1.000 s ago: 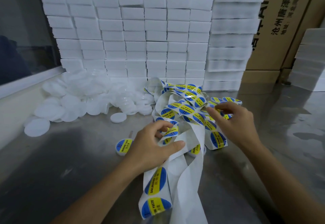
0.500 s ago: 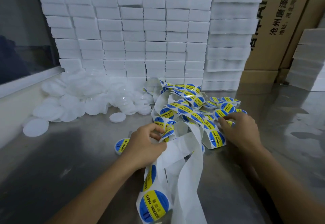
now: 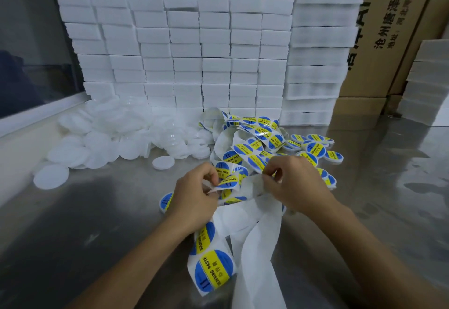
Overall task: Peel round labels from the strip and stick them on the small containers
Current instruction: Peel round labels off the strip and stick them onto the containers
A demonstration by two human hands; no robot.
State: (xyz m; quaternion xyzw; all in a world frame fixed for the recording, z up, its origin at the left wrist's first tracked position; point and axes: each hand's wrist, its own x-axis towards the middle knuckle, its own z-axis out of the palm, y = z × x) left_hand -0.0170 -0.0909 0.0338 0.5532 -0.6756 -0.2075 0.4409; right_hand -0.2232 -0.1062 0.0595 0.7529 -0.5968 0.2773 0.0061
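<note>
The strip (image 3: 252, 240) of white backing paper with blue-and-yellow round labels (image 3: 215, 271) lies tangled on the steel table (image 3: 73, 236), trailing toward the near edge. The left hand (image 3: 194, 199) pinches the strip at a half-lifted label. The right hand (image 3: 294, 184), fingers curled, pinches the strip just beside it. A labelled container (image 3: 165, 202) sits touching the left hand; more labelled ones (image 3: 315, 149) lie behind the right. Plain white containers (image 3: 116, 136) are heaped at the left, before stacked white blocks (image 3: 213, 48).
</note>
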